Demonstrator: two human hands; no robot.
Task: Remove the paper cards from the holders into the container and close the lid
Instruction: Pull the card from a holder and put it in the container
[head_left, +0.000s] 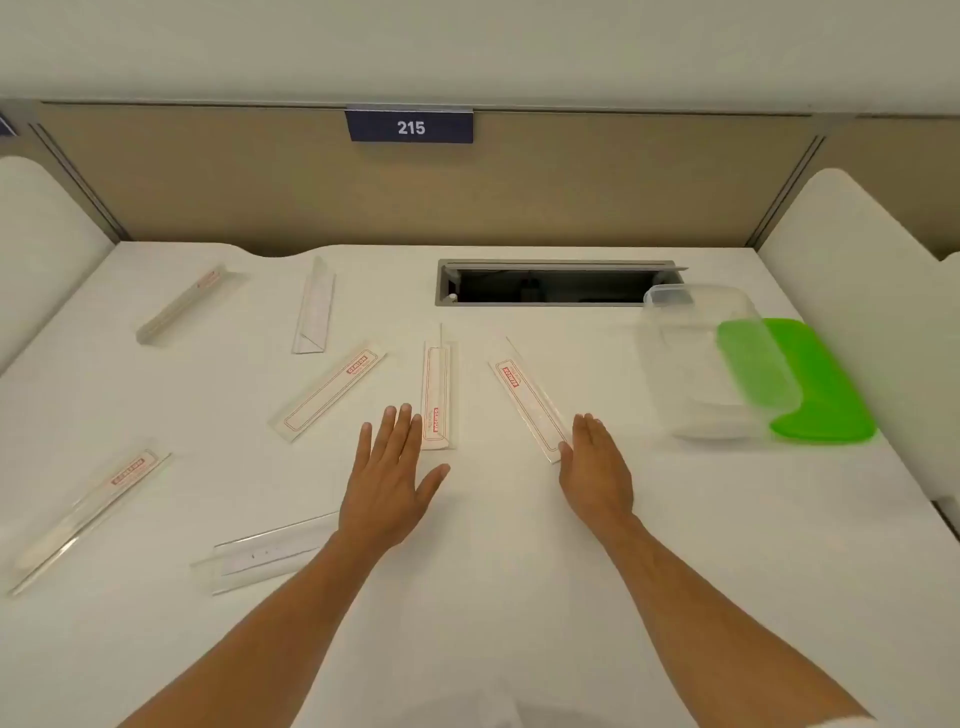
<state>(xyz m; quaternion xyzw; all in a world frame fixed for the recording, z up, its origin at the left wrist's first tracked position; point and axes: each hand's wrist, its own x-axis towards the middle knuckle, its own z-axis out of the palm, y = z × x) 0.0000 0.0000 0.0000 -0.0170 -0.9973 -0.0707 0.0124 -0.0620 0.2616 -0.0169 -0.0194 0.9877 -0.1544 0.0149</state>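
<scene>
Several clear acrylic holders with red-printed paper cards lie scattered on the white desk (493, 571). One holder (435, 397) lies just beyond my left hand (388, 486), whose fingers are spread flat and empty. A second holder (527, 402) slants toward my right hand (597, 470), which is flat and touches its near end with the fingertips. A third holder (327, 396) lies left of centre. The clear plastic container (711, 364) stands at the right, open, partly on its green lid (826, 389).
More holders lie at the far left (182, 304), back centre (314, 306), near left (88, 519) and under my left forearm (270, 551). An open cable slot (550, 286) cuts the desk at the back. White dividers flank both sides.
</scene>
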